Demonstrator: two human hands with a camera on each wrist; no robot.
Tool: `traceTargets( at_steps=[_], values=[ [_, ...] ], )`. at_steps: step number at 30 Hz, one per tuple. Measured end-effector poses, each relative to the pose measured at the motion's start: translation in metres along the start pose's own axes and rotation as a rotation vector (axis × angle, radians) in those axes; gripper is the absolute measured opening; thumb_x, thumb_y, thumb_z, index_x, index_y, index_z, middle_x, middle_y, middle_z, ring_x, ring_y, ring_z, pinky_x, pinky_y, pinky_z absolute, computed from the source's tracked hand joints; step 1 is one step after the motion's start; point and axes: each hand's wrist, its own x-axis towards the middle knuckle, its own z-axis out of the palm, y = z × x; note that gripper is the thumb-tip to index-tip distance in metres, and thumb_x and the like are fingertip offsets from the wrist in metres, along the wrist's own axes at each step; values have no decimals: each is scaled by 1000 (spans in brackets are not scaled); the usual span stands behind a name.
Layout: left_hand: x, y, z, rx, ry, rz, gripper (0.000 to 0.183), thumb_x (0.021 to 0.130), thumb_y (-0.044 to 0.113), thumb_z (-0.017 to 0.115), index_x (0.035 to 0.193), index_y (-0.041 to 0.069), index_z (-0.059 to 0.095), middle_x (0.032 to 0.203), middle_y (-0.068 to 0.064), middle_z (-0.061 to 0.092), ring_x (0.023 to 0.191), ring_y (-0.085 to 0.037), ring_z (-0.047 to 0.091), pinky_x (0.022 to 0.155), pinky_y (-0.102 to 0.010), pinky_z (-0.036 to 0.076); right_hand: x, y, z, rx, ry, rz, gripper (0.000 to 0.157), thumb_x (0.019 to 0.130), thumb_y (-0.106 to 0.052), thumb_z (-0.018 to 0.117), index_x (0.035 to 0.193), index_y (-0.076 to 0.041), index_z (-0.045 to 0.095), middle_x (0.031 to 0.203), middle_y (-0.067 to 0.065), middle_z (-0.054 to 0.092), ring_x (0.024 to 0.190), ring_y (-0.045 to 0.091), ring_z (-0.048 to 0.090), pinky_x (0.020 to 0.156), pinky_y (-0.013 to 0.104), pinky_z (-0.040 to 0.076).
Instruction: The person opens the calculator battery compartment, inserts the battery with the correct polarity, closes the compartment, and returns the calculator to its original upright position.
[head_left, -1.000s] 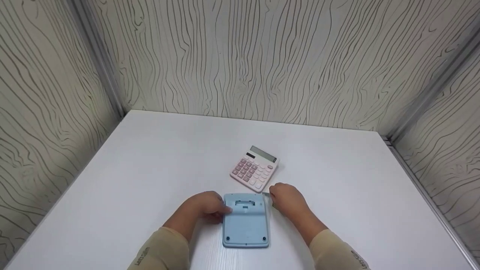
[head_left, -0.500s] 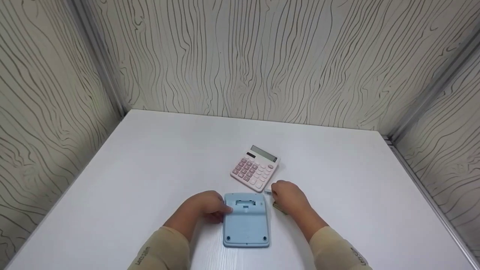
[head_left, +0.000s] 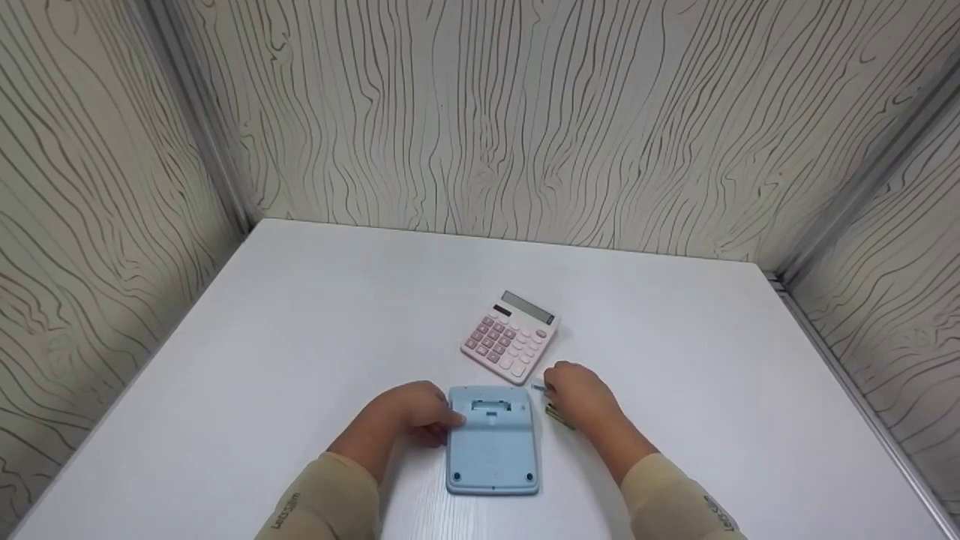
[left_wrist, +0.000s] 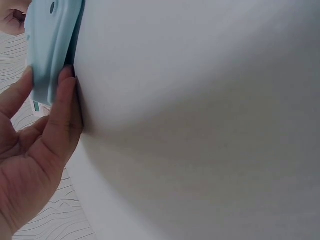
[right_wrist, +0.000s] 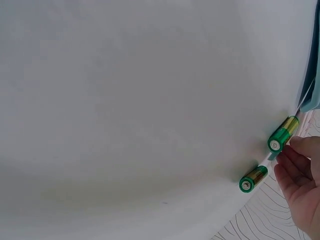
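A light blue calculator (head_left: pixel 493 450) lies back side up, its battery slot (head_left: pixel 490 406) uncovered. My left hand (head_left: pixel 420 411) grips its left edge, thumb on the back and fingers under the rim, as the left wrist view also shows. Just right of the calculator, my right hand (head_left: pixel 581 394) pinches a small light-blue piece (head_left: pixel 538 386), apparently the battery cover, mostly hidden by the fingers. Two green batteries show in the right wrist view: one battery (right_wrist: pixel 284 134) lies close by the thumb, the other battery (right_wrist: pixel 254 179) a little apart.
A pink calculator (head_left: pixel 510 337) lies face up and turned at an angle, just beyond the blue one. Everything stands on a white table (head_left: pixel 337 300). Wood-patterned panels (head_left: pixel 480 120) rise behind and at both sides.
My right hand has shifted slightly away from the blue calculator, and the small piece at its fingertips has turned. More of a green battery shows beneath that hand. The left hand keeps its hold.
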Motion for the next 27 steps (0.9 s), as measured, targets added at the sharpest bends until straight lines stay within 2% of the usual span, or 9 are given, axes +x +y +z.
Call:
traceTargets(
  at_steps=[11,16,21,27],
  values=[
    [0,-1,0,-3,-5,7,23,80,25,68,86,3,64,73,-8,65,65,-19,62,62,-30,51,-10,-5,-9,67,-13,-20,15,85,-18,64,98,-11,65,85,-1,59,80,16,55,81,37,49],
    [2,-2,-1,-1,-11,8,22,81,24,68,85,3,63,72,-8,65,64,-18,61,61,-29,51,-17,-6,-6,85,-53,-10,18,85,-23,64,99,-12,63,82,-3,57,77,15,53,77,37,48],
    [2,-2,-1,-5,-5,-2,22,81,25,68,85,3,64,72,-8,65,64,-19,61,60,-28,50,-21,-6,0,77,-80,21,16,83,-19,65,97,-11,63,78,-2,54,72,14,51,73,36,48],
    [0,-1,0,-12,1,-7,22,80,24,68,86,3,64,73,-8,65,65,-19,61,61,-29,51,-22,-7,5,44,-54,26,16,84,-15,64,98,-10,63,79,-2,56,78,16,56,77,37,49]
  ],
)
